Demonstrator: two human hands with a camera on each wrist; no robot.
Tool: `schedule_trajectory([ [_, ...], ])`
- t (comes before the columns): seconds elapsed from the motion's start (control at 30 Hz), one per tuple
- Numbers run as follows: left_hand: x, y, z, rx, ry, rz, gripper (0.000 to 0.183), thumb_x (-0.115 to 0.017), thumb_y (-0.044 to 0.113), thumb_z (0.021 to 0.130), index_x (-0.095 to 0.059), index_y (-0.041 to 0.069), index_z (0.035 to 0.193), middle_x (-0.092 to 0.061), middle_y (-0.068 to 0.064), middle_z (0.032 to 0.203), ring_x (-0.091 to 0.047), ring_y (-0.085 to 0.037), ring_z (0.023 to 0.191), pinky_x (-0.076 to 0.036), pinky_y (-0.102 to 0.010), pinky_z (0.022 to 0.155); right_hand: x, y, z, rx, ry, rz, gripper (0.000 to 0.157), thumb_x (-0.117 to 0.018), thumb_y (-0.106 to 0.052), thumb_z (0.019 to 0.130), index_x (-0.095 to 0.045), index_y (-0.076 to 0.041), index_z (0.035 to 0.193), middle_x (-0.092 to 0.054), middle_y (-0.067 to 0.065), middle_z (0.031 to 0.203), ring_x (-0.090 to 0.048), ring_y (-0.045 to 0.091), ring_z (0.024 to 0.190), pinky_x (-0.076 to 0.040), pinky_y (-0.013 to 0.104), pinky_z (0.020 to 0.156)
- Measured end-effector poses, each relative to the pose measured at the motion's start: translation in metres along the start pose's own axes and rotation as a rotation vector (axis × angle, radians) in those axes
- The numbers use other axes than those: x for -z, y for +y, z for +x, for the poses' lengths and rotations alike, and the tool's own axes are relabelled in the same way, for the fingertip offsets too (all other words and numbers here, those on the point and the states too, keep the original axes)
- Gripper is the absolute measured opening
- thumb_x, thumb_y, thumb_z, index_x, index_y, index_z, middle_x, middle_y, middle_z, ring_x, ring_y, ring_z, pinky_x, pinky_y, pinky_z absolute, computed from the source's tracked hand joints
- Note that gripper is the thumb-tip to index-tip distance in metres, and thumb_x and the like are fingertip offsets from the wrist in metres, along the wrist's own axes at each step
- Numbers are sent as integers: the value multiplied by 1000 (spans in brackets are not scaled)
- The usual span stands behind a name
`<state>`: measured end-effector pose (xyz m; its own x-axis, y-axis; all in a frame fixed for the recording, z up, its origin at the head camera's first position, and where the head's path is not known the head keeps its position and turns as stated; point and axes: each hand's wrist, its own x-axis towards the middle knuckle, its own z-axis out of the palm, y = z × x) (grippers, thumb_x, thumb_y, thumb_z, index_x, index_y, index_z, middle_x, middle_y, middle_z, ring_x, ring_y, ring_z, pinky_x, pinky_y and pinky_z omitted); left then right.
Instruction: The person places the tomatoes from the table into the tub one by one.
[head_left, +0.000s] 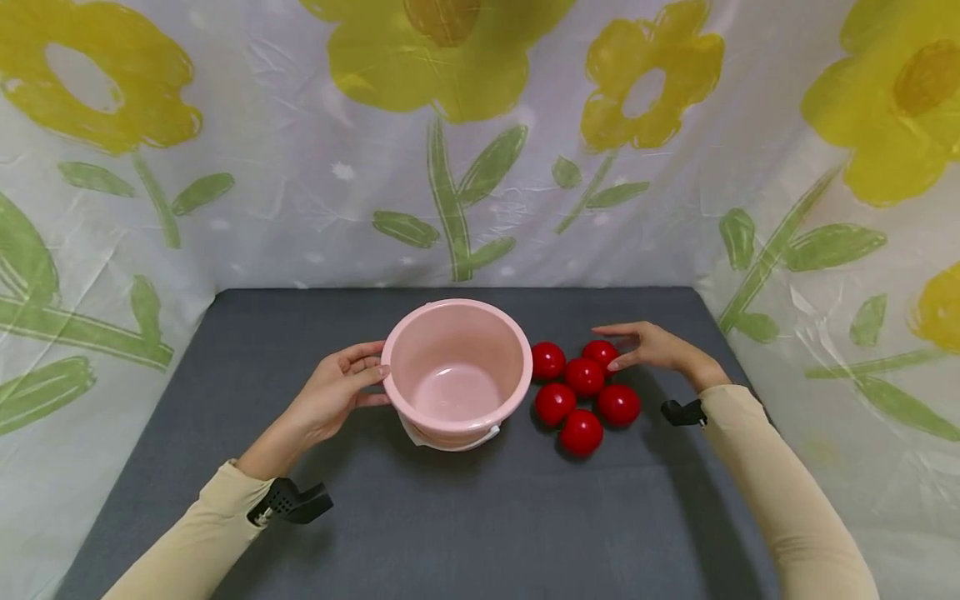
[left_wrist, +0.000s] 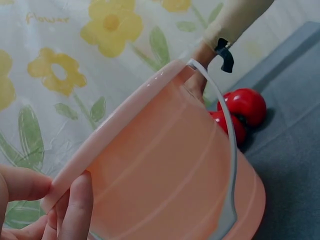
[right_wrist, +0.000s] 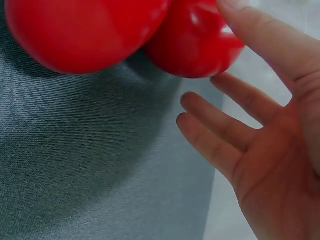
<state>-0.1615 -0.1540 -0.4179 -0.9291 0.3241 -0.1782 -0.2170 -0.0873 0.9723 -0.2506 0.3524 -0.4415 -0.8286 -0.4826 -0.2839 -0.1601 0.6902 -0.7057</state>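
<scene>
A pink bucket (head_left: 453, 329) is near the middle of the table, its mouth facing up and nothing inside. My left hand (head_left: 337, 387) holds its rim at the left side; in the left wrist view the thumb and fingers (left_wrist: 80, 205) pinch the rim. The bucket's white handle (left_wrist: 232, 150) hangs down along the outside. Right of the bucket lie several shiny red balls (head_left: 584, 377) in a cluster. My right hand (head_left: 651, 346) reaches the back right ball (right_wrist: 195, 45) with thumb and fingers spread about it; whether the fingertips press it I cannot tell.
Dark grey cloth covers the table (head_left: 450, 533). A white curtain (head_left: 300, 217) with yellow flowers hangs behind and along both sides. Each wrist carries a black camera (head_left: 288, 500). The ball cluster lies close to the bucket's right side.
</scene>
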Motion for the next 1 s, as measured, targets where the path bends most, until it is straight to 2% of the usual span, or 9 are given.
schedule_trajectory([
  [0.17, -1, -1, -1, 1, 1, -13, 57, -58, 3, 97, -30, -12, 145, -66, 3, 101, -68, -7, 86, -63, -24, 71, -2, 9, 1, 20, -23, 22, 69, -76, -15, 86, -45, -1, 146, -45, 23, 151, -52, 46, 130, -52, 53, 102],
  [0.37, -2, -2, -2, 1, 5, -10, 56, -56, 1, 97, -30, -12, 145, -66, 3, 102, -68, -7, 86, -63, -25, 71, -3, 13, 1, 24, -5, 24, 64, -76, -14, 86, -50, -2, 143, -51, 23, 146, -56, 45, 126, -54, 51, 98],
  [0.63, -4, -1, -3, 6, 25, 3, 57, -57, 2, 97, -30, -12, 145, -65, 4, 101, -66, -4, 83, -62, -24, 70, -1, 12, -3, 21, 51, -30, 60, -77, -17, 85, -55, -6, 140, -58, 21, 139, -59, 43, 122, -57, 46, 94],
  [0.83, -4, 0, -2, 13, 36, -16, 55, -54, -1, 97, -30, -12, 145, -66, 5, 97, -67, -5, 80, -62, -23, 69, 7, 9, -4, -1, 69, -43, 60, -78, -20, 86, -55, -9, 140, -66, 17, 130, -67, 34, 111, -57, 32, 88],
  [0.9, -3, 1, -1, 12, 33, -24, 54, -54, -2, 97, -30, -13, 145, -66, 5, 97, -67, -6, 80, -62, -23, 68, 11, 7, -5, -3, 73, -34, 60, -77, -20, 86, -55, -9, 140, -64, 17, 132, -67, 33, 111, -56, 28, 87],
  [1.0, 0, 1, 1, 11, 25, -30, 55, -54, -2, 98, -29, -13, 145, -67, 5, 97, -68, -6, 81, -62, -23, 69, 17, 1, -8, -11, 76, -27, 60, -77, -20, 86, -54, -9, 141, -61, 18, 136, -66, 35, 115, -58, 34, 88],
])
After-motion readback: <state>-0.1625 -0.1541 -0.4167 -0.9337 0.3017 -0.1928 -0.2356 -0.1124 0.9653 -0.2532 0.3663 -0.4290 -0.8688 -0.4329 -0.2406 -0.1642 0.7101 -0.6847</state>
